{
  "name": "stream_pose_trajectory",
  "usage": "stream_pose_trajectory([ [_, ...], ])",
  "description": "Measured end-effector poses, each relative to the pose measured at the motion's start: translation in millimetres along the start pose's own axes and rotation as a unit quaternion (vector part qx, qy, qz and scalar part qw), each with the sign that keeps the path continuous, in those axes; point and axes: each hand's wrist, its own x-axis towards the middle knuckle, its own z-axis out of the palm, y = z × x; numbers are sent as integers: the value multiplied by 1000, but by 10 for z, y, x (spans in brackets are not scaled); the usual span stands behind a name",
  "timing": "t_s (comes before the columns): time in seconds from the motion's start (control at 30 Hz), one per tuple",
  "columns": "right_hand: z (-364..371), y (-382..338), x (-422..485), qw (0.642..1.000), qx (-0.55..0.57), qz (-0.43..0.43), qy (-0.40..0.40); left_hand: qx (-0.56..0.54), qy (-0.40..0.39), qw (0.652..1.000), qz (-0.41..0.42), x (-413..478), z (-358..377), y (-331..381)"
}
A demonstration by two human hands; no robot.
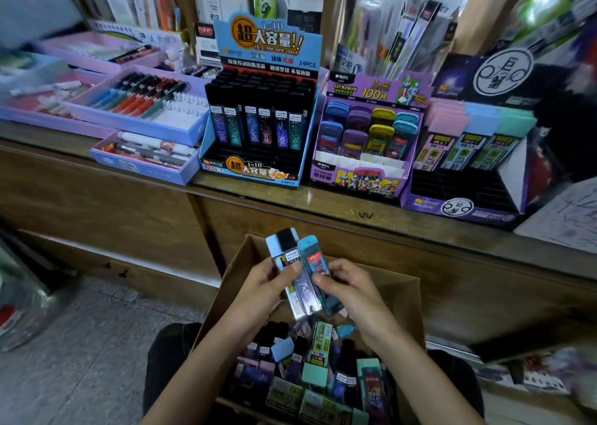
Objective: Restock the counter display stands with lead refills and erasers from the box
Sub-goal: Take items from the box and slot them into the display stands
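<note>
A long wooden counter (323, 205) runs across a crowded shop. Just above the cardboard box (397, 298), two hands hold a small bunch of lead refill cases (298, 290). The left hand (258, 289) curls its fingers and thumb round the black-topped one and the one beside it. The right hand (352, 292) pinches the teal one. Inside the box lies a heap of more cases (319, 344). Behind the box, on the counter, stands a blue stand (258, 166). Behind and right of the box is a purple stand (358, 179), then a dark stand (468, 205). Behind and left of the box are pen trays (181, 124).

Blue stand (268, 41) reads "24PCS"; purple stand (355, 179) reads "ULTRAMAN".
</note>
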Motion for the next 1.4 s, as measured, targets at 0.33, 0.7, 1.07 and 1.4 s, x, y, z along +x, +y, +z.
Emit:
stream_pose_trajectory([
  [0.33,-412,-504,26,986,-132,-76,-62,96,-46,993,55,240,292,465],
  [0.7,-1112,-1494,280,955,-74,-266,109,104,-52,989,95,462,587,874],
  [1.07,-1316,-1751,780,900,-204,-319,216,103,-34,989,101,511,629,938],
  [1.4,-1230,-1604,853,722,-527,-349,281,108,-21,989,98,451,573,974],
])
